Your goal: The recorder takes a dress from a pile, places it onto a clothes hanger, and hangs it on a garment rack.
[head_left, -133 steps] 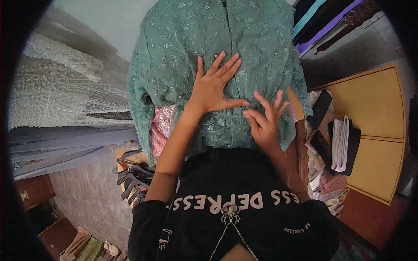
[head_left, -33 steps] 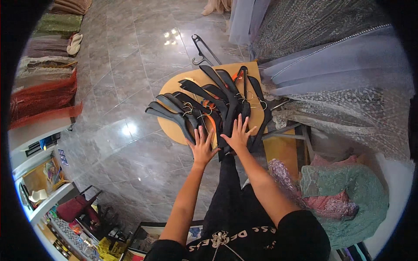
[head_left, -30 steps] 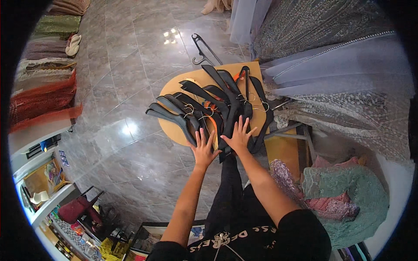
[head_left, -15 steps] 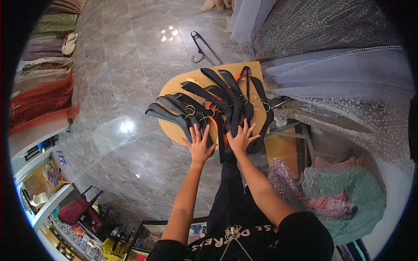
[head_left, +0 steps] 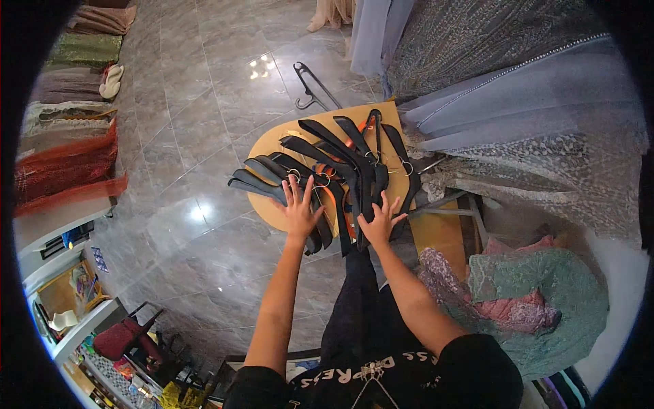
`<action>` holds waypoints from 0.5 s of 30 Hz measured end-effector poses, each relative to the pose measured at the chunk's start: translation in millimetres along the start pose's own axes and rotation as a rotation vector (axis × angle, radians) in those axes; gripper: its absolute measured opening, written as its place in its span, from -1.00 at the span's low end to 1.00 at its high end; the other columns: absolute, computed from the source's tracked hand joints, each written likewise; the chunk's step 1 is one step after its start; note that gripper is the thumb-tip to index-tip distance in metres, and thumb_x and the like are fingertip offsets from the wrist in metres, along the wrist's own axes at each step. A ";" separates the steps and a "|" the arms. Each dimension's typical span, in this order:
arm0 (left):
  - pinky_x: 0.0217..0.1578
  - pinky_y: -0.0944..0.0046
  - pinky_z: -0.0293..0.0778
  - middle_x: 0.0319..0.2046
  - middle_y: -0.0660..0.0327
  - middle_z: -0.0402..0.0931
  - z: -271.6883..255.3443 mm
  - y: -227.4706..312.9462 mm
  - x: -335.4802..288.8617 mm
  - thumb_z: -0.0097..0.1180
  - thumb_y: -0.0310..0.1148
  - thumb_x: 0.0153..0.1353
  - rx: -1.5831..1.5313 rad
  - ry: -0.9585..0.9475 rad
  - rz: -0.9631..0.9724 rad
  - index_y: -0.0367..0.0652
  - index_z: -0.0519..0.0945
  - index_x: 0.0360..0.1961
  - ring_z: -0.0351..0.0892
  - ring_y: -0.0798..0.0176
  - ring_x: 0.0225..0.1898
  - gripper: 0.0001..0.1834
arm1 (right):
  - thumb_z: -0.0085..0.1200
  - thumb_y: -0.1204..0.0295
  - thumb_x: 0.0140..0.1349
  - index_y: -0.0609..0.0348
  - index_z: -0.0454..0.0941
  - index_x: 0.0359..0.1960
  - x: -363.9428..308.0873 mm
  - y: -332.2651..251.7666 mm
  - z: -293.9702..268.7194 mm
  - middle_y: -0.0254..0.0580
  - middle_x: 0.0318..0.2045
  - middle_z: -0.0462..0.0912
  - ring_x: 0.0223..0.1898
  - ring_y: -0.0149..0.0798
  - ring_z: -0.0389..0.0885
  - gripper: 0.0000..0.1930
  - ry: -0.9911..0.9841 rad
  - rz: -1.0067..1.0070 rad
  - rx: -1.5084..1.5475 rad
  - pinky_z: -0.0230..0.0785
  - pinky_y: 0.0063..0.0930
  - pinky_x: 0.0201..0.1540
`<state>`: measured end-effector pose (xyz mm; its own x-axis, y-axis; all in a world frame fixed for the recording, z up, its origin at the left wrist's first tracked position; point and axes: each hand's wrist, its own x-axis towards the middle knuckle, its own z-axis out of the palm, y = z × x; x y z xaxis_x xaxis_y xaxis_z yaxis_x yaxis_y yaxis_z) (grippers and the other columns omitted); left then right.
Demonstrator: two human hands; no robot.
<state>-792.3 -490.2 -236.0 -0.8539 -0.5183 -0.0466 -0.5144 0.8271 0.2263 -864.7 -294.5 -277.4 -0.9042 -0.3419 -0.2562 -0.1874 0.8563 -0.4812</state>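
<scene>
A heap of black clothes hangers (head_left: 320,129) with metal hooks lies spread over a tan wooden table (head_left: 281,136), which is rounded on its left side. My left hand (head_left: 298,213) is over the near left hangers, fingers spread and palm down. To its right, my right hand (head_left: 380,223) is also spread, over the near ends of the middle hangers. Neither hand grips anything; whether the palms press on the hangers I cannot tell. Orange parts (head_left: 327,170) show among the black ones. Another black hanger (head_left: 317,87) shows just past the table's far edge.
Grey and lavender sparkly gowns (head_left: 504,109) hang close on the right. Below them sits a bundle of green and pink lace fabric (head_left: 538,300). More garments (head_left: 65,160) line the far left, and a dark red chair (head_left: 122,337) stands at the lower left.
My left hand has shifted left and a little farther away over the hangers. My right hand stays near the same spot. The whole view has tilted slightly.
</scene>
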 end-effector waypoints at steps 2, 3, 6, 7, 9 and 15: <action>0.03 -0.55 -0.39 0.33 0.09 -0.26 -0.1 1.2 1.2 0.29 0.02 -0.25 0.013 -0.031 0.018 0.40 -0.01 0.28 -0.25 -0.01 0.34 0.03 | 0.20 0.18 -0.19 0.22 0.55 -0.23 -1.9 0.5 -1.2 -0.31 0.25 0.06 0.33 0.10 -0.35 -0.53 -0.007 0.001 0.024 -0.70 0.49 0.09; 0.03 -0.55 -0.39 0.33 0.09 -0.26 0.2 2.6 2.4 0.29 0.02 -0.25 0.014 -0.031 0.023 0.40 -0.01 0.28 -0.25 -0.01 0.34 0.03 | 0.20 0.18 -0.19 0.22 0.55 -0.23 -3.0 0.9 -1.7 -0.31 0.25 0.06 0.33 0.10 -0.35 -0.53 -0.004 0.005 0.026 -0.70 0.49 0.09; 0.04 -0.55 -0.44 0.33 0.08 -0.26 1.4 9.8 5.5 0.28 0.02 -0.24 0.003 -0.098 0.073 0.40 -0.01 0.28 -0.25 -0.01 0.34 0.02 | 0.20 0.19 -0.19 0.23 0.54 -0.24 -8.6 4.6 -4.8 -0.29 0.25 0.06 0.33 0.10 -0.35 -0.54 0.008 -0.008 0.044 -0.70 0.48 0.09; 0.04 -0.55 -0.44 0.33 0.08 -0.26 2.2 13.8 6.3 0.28 0.02 -0.24 0.003 -0.100 0.077 0.40 -0.01 0.28 -0.25 -0.01 0.34 0.02 | 0.20 0.19 -0.18 0.23 0.54 -0.24 -10.4 6.3 -6.2 -0.27 0.25 0.06 0.33 0.11 -0.35 -0.54 0.024 -0.020 0.053 -0.70 0.48 0.09; 0.05 -0.53 -0.45 0.33 0.07 -0.26 3.3 22.6 9.3 0.27 0.02 -0.23 0.017 -0.027 0.094 0.38 0.00 0.28 -0.25 -0.02 0.34 0.01 | 0.20 0.20 -0.18 0.23 0.53 -0.25 -13.5 10.4 -10.3 -0.26 0.25 0.06 0.33 0.11 -0.36 -0.54 0.044 -0.030 0.062 -0.70 0.47 0.09; 0.05 -0.53 -0.45 0.33 0.06 -0.24 0.4 28.2 12.1 0.23 0.04 -0.18 0.046 -0.061 0.088 0.38 0.00 0.28 -0.23 -0.03 0.34 -0.03 | 0.22 0.24 -0.20 0.26 0.53 -0.25 -29.6 32.3 -45.3 -0.22 0.25 0.05 0.33 0.12 -0.36 -0.55 -0.004 -0.075 0.104 -0.70 0.43 0.12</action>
<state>-817.2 -473.0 -230.6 -0.8986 -0.4299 -0.0876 -0.4387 0.8788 0.1876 -861.5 -239.2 -247.4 -0.8876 -0.4052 -0.2189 -0.2138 0.7836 -0.5833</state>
